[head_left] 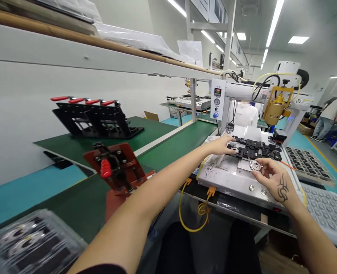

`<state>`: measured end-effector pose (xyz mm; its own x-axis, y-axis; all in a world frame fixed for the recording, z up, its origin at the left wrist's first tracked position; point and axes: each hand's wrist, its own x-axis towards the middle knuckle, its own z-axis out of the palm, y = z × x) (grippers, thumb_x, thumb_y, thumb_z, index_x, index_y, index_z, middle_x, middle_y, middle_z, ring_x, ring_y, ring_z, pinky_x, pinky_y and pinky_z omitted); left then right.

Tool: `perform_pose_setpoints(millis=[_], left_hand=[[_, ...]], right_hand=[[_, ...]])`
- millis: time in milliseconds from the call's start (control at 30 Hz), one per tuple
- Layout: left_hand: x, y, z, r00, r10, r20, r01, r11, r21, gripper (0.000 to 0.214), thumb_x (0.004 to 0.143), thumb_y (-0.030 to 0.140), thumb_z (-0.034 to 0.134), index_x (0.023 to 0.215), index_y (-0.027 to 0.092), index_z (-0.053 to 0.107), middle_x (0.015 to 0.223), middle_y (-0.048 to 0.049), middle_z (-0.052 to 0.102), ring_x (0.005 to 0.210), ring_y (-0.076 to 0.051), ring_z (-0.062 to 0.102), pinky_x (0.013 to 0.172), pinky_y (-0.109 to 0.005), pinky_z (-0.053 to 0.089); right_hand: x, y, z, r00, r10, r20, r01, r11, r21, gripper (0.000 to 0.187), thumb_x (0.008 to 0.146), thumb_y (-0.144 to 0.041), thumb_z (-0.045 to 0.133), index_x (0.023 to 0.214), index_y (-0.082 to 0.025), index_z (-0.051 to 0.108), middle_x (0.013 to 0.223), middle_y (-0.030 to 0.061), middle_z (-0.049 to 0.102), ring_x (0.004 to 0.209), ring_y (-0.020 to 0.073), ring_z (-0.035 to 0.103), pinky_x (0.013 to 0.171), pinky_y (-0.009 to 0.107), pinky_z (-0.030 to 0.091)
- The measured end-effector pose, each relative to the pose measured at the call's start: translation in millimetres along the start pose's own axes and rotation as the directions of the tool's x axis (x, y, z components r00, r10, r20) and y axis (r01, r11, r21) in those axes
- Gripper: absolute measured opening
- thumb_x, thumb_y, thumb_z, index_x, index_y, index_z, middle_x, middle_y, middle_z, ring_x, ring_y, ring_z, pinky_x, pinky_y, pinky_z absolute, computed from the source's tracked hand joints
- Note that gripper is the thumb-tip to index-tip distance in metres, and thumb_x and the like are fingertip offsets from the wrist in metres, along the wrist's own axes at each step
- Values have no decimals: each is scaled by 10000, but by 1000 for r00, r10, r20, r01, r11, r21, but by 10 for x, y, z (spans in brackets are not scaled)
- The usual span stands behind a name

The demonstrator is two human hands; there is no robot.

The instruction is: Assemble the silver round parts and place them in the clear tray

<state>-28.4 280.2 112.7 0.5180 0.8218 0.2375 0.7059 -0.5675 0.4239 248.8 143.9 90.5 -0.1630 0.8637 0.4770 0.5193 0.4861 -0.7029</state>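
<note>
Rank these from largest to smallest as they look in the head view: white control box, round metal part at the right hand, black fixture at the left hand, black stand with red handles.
1. Black stand
2. Black fixture
3. White control box
4. Round metal part

Fixture [252,149] on machine bed [222,174], trays [326,213] right, seemingly a box [67,232] left.
</note>
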Motion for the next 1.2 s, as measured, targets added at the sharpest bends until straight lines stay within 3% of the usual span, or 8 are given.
perform_pose_setpoints(millis=[100,233,367,467,600,733,967,1200], left_hand=[[311,-156,-1,993,21,118,-18,1000,-23,490,766,434,867,1183,191,786,1363,-124,758,1264,-333,698,1071,-381,533],[430,-256,-2,984,62,168,-54,997,-54,362,711,442,882,1006,238,827,1190,-49,826,1112,-287,747,958,-328,544],[431,-216,-52,990,83,114,-73,993,-89,348,669,402,902,958,229,819,1109,-53,831,1058,-289,744,936,-331,536],[340,-143,-140,998,62,-3,-62,990,-125,417,727,456,869,1048,201,793,1186,-92,801,1107,-304,721,963,-371,535],[46,-36,-271,985,43,-167,-74,980,-186,469,845,490,786,1194,182,724,1299,-128,747,1174,-278,688,1011,-392,538],[-372,27,-335,962,26,-271,-93,967,-238,421,858,469,790,1167,194,708,1247,-125,749,1101,-263,691,980,-403,562],[-1027,77,-281,934,11,-357,-133,939,-318,348,866,397,814,1163,254,701,1254,-87,736,1045,-237,674,954,-421,583],[-1564,165,-107,908,-5,-420,-157,924,-349,316,878,334,813,1160,250,696,1236,-70,721,1087,-232,660,1009,-439,557]], right_hand=[[-78,27,-197,1000,17,-3,-17,1000,-23,474,896,-579,775,1187,-207,737,766,12,661,678,196,598,645,339,531],[-48,95,-303,999,27,-35,-29,998,-54,462,900,-563,768,1190,-205,727,761,6,643,690,198,591,658,336,521],[322,194,-149,1000,24,-5,-25,998,-65,482,909,-589,732,1162,-179,706,740,2,611,674,196,565,643,333,485],[744,285,68,997,-3,83,16,988,-154,445,915,-552,699,1126,-160,694,805,25,649,719,197,584,670,326,485],[1233,385,356,972,-33,231,87,970,-227,333,841,-454,791,996,-165,730,911,48,709,809,201,610,738,312,483],[1478,422,547,939,-29,343,127,955,-267,293,814,-414,846,945,-160,782,931,61,741,841,218,641,752,310,481],[1568,391,646,895,-4,447,168,929,-329,271,851,-418,853,985,-183,857,903,60,774,833,238,690,764,328,521],[1513,434,645,902,-64,428,243,893,-379,281,1004,-417,712,1027,-200,890,955,109,768,920,273,691,827,365,509]])
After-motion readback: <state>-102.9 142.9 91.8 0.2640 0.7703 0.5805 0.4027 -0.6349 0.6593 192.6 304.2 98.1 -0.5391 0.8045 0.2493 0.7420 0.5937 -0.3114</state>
